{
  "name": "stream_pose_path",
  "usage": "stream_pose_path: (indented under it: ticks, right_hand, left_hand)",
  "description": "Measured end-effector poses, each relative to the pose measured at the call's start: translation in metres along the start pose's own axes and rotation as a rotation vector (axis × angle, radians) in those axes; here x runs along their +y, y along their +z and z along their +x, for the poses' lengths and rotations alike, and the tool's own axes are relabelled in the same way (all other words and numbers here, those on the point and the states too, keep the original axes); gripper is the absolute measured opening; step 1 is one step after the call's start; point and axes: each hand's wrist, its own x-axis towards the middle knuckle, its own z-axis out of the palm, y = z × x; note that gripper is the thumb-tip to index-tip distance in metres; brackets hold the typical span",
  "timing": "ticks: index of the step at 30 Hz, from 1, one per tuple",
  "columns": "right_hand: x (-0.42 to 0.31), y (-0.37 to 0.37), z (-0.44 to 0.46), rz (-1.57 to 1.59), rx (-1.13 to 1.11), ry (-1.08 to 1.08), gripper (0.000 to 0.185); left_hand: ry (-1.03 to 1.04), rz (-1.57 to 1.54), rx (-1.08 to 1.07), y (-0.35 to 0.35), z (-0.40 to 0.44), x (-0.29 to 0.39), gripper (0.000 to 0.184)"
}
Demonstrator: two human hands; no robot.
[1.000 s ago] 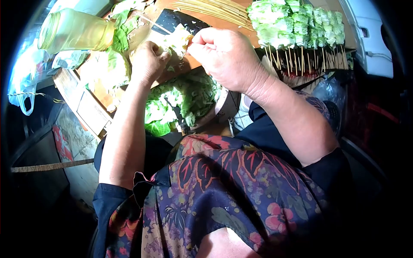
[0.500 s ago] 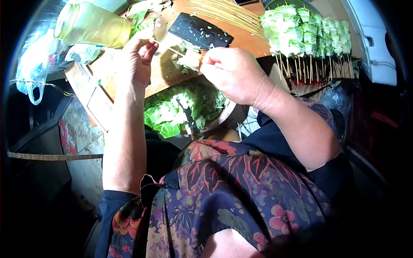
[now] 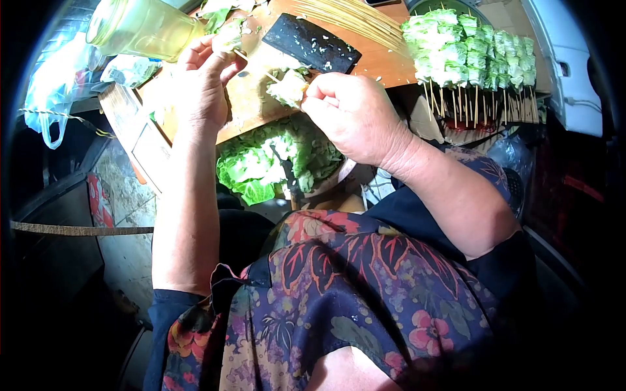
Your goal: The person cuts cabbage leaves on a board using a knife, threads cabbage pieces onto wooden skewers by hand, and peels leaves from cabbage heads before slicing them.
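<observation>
My right hand point(image 3: 355, 117) is closed on a thin wooden skewer point(image 3: 271, 77) that carries a bunch of pale green leaf pieces point(image 3: 287, 89). The skewer's bare tip points up and left, toward my other hand. Up there, my left hand point(image 3: 210, 81) pinches a folded leaf piece point(image 3: 228, 36) between thumb and fingers, apart from the tip. Behind the skewer lies a dark rectangular block point(image 3: 312, 43) dotted with leaf bits. Below the board's edge, a heap of loose green leaves point(image 3: 251, 166) sits in a container, partly hidden.
Finished-looking leaf skewers point(image 3: 466, 49) are stacked at the upper right, sticks pointing toward me. Bare skewers point(image 3: 355, 21) lie across the back of the wooden board point(image 3: 251, 117). A yellowish jar point(image 3: 143, 29) lies at upper left, near a plastic bag point(image 3: 59, 85).
My left hand has lifted slightly away from me, and the leaf piece in its fingers shows more fully. My right hand stays nearly still with the skewer. The view has shifted a little.
</observation>
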Motion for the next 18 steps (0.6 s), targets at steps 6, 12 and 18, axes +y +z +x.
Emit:
stream_pose_path:
  ticks: [6, 12, 18]
  right_hand:
    - [-0.002, 0.002, -0.007, 0.012, 0.062, -0.033, 0.016]
    - [0.005, 0.004, 0.002, 0.103, 0.164, -0.064, 0.014]
    - [0.007, 0.002, 0.001, 0.057, 0.135, -0.049, 0.015]
  left_hand:
    - [-0.072, -0.176, -0.151, -0.002, -0.002, 0.004, 0.023]
    - [-0.203, -0.163, -0.257, 0.029, -0.035, 0.0, 0.019]
    - [-0.157, -0.111, -0.281, 0.031, -0.039, 0.0, 0.019]
